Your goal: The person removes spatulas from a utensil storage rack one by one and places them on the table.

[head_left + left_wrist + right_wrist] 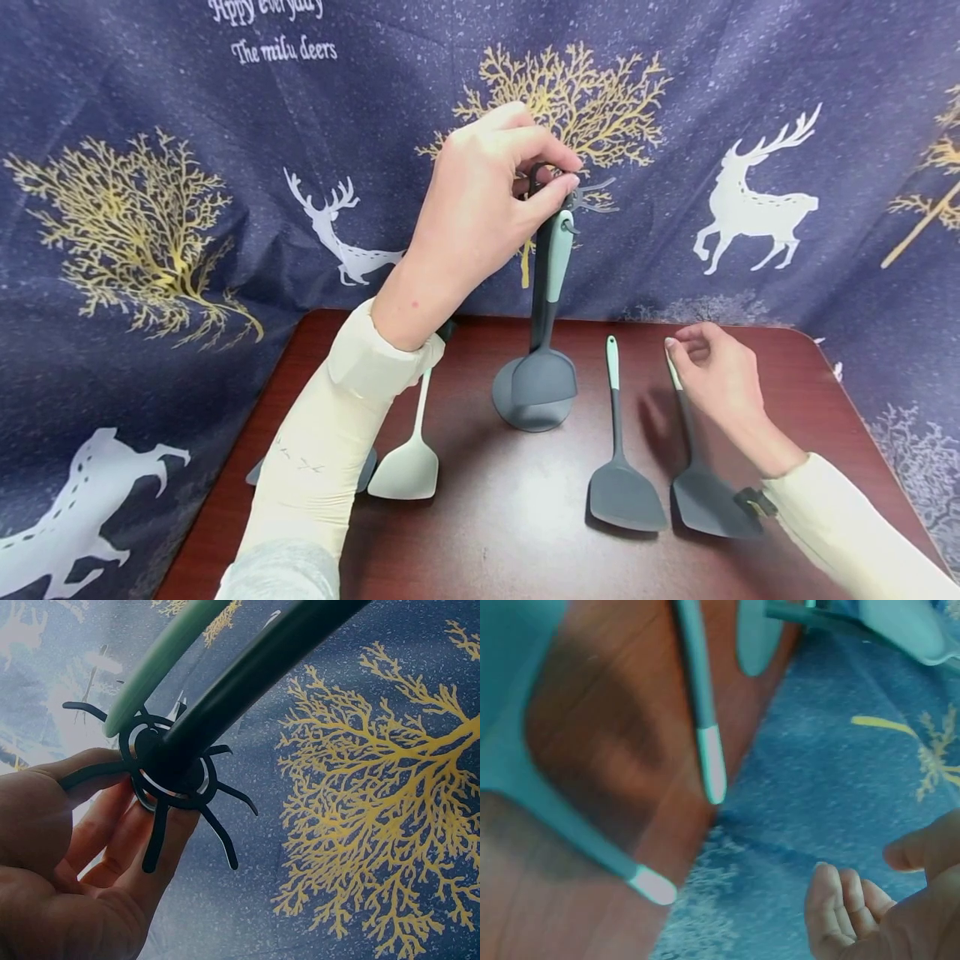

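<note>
My left hand [487, 183] holds the top of a black utensil stand [538, 292], its fingers and thumb at the hook ring [160, 832]. The stand's round base [534, 419] sits on the table. From one hook hangs a grey spatula [546, 379] with a mint handle [161, 667]. Over the right side of the table, my right hand [716, 367] has loosely bent fingers and holds nothing. In the right wrist view a gap separates it from the mint-tipped handle [654, 885] of a grey spatula [712, 504]. Another grey spatula [626, 500] lies left of that one.
A pale spatula [408, 473] lies on the left of the brown table [495, 533]. Beside it, a grey utensil [367, 471] is mostly hidden by my left sleeve. Behind the table's far edge hangs a dark blue cloth [660, 250] printed with deer and trees.
</note>
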`<action>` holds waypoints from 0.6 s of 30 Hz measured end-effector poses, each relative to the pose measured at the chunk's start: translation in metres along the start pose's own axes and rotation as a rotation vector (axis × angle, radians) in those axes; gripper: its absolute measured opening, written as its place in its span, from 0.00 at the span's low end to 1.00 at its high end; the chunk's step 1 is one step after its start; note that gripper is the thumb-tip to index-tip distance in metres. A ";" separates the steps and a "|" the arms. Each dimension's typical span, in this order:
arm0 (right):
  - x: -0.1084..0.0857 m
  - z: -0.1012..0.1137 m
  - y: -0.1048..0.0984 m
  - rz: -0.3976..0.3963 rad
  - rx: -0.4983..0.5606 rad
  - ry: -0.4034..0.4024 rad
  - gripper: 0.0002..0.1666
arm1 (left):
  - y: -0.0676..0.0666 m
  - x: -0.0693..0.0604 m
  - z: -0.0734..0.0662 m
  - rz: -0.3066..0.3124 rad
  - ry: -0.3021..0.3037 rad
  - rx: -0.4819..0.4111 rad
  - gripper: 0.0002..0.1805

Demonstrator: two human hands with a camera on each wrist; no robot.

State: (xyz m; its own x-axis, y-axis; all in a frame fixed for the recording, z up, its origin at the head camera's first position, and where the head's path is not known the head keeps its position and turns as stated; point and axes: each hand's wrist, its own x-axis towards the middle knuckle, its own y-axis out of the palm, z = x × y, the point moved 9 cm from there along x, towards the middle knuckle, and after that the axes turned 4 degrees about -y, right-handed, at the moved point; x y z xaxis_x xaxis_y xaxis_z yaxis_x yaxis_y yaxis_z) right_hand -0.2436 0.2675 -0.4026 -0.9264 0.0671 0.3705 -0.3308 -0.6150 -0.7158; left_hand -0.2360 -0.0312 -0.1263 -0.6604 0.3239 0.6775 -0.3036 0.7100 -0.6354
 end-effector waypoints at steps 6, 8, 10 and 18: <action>0.000 0.027 -0.006 -0.062 0.079 -0.038 0.13 | -0.002 -0.001 -0.002 -0.034 0.041 -0.004 0.03; -0.001 0.035 -0.007 -0.077 0.101 -0.053 0.12 | -0.001 0.000 -0.002 -0.029 0.035 0.005 0.03; -0.001 0.043 -0.007 -0.084 0.119 -0.064 0.11 | -0.001 0.000 -0.002 -0.021 0.023 0.012 0.04; -0.003 0.066 -0.009 -0.110 0.130 -0.112 0.11 | 0.000 -0.001 -0.001 -0.019 0.003 0.030 0.05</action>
State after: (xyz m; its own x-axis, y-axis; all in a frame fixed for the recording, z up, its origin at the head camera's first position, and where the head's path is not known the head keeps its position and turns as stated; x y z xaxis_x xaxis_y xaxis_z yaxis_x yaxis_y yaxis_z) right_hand -0.2255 0.2209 -0.3580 -0.8580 0.0562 0.5105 -0.3958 -0.7058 -0.5875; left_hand -0.2344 -0.0308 -0.1259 -0.6519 0.3127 0.6908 -0.3363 0.6973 -0.6330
